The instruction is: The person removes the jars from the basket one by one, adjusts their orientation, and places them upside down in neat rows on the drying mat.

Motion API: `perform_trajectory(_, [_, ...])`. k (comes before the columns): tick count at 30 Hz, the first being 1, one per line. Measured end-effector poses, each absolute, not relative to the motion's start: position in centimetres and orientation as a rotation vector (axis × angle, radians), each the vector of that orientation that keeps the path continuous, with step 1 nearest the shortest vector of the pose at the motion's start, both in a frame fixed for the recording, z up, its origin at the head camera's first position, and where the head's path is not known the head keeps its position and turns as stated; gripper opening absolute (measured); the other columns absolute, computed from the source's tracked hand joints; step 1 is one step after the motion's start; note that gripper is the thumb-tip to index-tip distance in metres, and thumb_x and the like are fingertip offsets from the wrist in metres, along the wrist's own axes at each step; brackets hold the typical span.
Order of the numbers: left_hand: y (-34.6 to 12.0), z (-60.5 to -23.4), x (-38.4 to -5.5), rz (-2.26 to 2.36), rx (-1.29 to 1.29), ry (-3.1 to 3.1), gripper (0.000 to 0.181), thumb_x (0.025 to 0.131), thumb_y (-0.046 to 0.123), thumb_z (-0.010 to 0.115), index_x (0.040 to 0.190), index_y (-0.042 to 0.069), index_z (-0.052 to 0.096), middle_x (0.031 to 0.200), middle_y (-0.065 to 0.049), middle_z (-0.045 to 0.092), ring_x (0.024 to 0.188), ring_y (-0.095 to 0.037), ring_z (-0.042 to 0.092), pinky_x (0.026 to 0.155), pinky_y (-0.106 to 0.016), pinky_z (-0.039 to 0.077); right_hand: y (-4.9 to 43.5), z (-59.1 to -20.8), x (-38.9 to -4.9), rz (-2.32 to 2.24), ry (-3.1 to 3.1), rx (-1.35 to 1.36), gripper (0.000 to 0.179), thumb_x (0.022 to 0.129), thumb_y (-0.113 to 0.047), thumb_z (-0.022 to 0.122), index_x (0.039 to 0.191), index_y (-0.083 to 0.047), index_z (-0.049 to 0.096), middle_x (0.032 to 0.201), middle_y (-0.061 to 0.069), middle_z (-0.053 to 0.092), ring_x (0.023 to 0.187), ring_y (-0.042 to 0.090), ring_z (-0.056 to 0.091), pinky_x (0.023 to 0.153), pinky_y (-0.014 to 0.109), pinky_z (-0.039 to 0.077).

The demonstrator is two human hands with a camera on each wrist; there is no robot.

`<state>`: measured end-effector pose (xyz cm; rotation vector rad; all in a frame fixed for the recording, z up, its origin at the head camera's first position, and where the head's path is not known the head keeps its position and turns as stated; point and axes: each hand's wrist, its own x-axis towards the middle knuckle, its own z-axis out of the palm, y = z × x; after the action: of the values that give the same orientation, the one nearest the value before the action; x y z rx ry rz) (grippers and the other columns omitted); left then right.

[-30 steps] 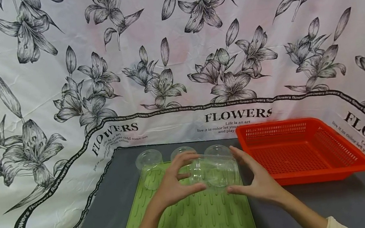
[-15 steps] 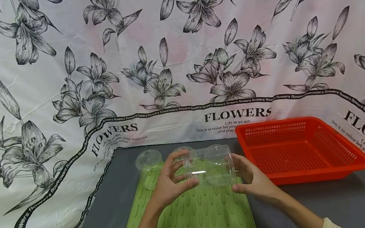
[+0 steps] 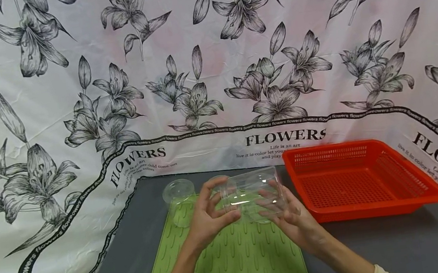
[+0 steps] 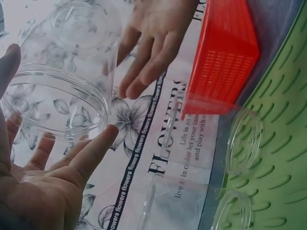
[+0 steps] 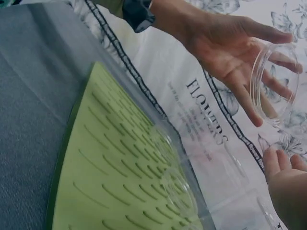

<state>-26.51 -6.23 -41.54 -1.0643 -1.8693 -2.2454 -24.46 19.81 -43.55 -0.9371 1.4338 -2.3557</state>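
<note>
A clear plastic jar (image 3: 253, 192) lies sideways in the air over the green mat, its threaded mouth toward my left hand (image 3: 208, 216). That hand grips the mouth end, thumb on the near side and fingers spread around the rim, as the left wrist view shows. My right hand (image 3: 296, 221) is at the base end; its loosely extended fingers show through the clear wall from behind. In the left wrist view, the right hand (image 4: 158, 36) hangs beside the jar wall with relaxed fingers.
Similar clear jars stand along the back of the green ridged mat (image 3: 227, 264): one at the left (image 3: 180, 201), others partly hidden behind the held jar and left hand. A red slotted basket (image 3: 358, 187) sits at the right on the grey table (image 3: 116, 270). Behind hangs a flower-printed cloth (image 3: 204, 152).
The right hand has shifted from around the base end to behind the jar, its fingers now seen through it. The jar has tilted, base end raised slightly; the left hand keeps its grip.
</note>
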Motion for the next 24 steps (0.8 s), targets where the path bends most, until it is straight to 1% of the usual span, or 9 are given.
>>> perform_trajectory(4, [-6.0,-41.8,-26.5,-2.262,-1.077,-1.835,0.075,0.088,0.006,0.079,0.150,0.006,0.038,0.164,-0.008,0.028,0.138,-0.016,0.052,0.097,-0.040,0.060,19.5,-43.4,-24.3,-2.405,1.334,-0.923,0.084,0.102,-0.024,0.062,0.163,-0.022,0.004,0.161,0.000,0.039,0.146,0.020,0.047,0.119,0.036,0.042])
perform_trajectory(7, [-5.8,-41.9,-26.5,-2.285,-1.087,-1.808,0.076,0.088,0.008,0.080,0.150,0.004,0.037,0.164,-0.014,0.025,0.136,-0.016,0.054,0.097,-0.041,0.059,19.4,-43.0,-24.1,-2.426,1.312,-0.898,0.087,0.103,-0.021,0.061,0.162,-0.020,-0.002,0.161,0.000,0.041,0.146,0.022,0.047,0.119,0.037,0.041])
perform_trajectory(10, [-5.7,-41.9,-26.5,-2.303,-1.095,-1.798,0.078,0.088,0.012,0.080,0.151,0.002,0.034,0.164,-0.017,0.022,0.135,-0.016,0.055,0.099,-0.044,0.058,19.3,-42.7,-24.0,-2.439,1.325,-0.871,0.088,0.103,-0.021,0.061,0.162,-0.019,-0.004,0.160,0.001,0.042,0.144,0.023,0.049,0.119,0.038,0.042])
perform_trajectory(13, [-5.7,-42.0,-26.6,-2.308,-1.095,-1.812,0.082,0.088,0.013,0.081,0.152,0.000,0.031,0.165,-0.015,0.021,0.137,-0.017,0.054,0.100,-0.049,0.057,19.3,-42.5,-23.9,-2.440,1.354,-0.851,0.089,0.103,-0.023,0.061,0.162,-0.019,-0.005,0.159,0.000,0.044,0.144,0.024,0.050,0.118,0.038,0.043])
perform_trajectory(14, [-5.7,-42.0,-26.6,-2.308,-1.088,-1.824,0.082,0.088,0.013,0.081,0.152,0.001,0.031,0.165,-0.013,0.021,0.137,-0.019,0.053,0.100,-0.051,0.056,19.4,-42.5,-23.9,-2.440,1.360,-0.842,0.088,0.102,-0.023,0.061,0.162,-0.020,-0.004,0.158,0.000,0.044,0.144,0.024,0.050,0.118,0.038,0.044])
perform_trajectory(17, [-5.8,-41.8,-26.6,-2.263,-1.083,-1.876,0.082,0.089,0.016,0.081,0.153,0.005,0.031,0.165,-0.012,0.022,0.141,-0.028,0.049,0.105,-0.056,0.052,19.5,-42.6,-24.0,-2.434,1.375,-0.830,0.087,0.102,-0.024,0.060,0.162,-0.018,-0.003,0.159,0.001,0.044,0.144,0.026,0.050,0.117,0.040,0.044])
perform_trajectory(19, [-6.0,-41.8,-26.6,-2.197,-1.068,-1.930,0.081,0.089,0.020,0.081,0.154,0.011,0.033,0.165,-0.011,0.024,0.146,-0.033,0.042,0.110,-0.059,0.047,19.7,-42.7,-24.2,-2.429,1.394,-0.829,0.085,0.102,-0.024,0.061,0.162,-0.018,0.002,0.160,0.002,0.043,0.143,0.026,0.051,0.117,0.040,0.044])
perform_trajectory(21, [-6.3,-41.6,-26.7,-2.096,-1.059,-1.988,0.083,0.089,0.027,0.081,0.155,0.014,0.033,0.164,-0.009,0.027,0.149,-0.040,0.035,0.114,-0.061,0.041,20.0,-42.7,-24.4,-2.420,1.421,-0.830,0.081,0.101,-0.023,0.062,0.162,-0.018,0.008,0.159,0.001,0.043,0.141,0.025,0.052,0.116,0.040,0.045])
perform_trajectory(24, [-6.7,-41.0,-26.9,-1.909,-1.031,-2.099,0.085,0.087,0.039,0.082,0.156,0.023,0.035,0.163,-0.003,0.032,0.151,-0.040,0.031,0.117,-0.064,0.036,20.5,-42.7,-24.5,-2.388,1.482,-0.840,0.076,0.102,-0.019,0.059,0.162,-0.020,0.012,0.159,0.003,0.042,0.141,0.025,0.052,0.115,0.039,0.046])
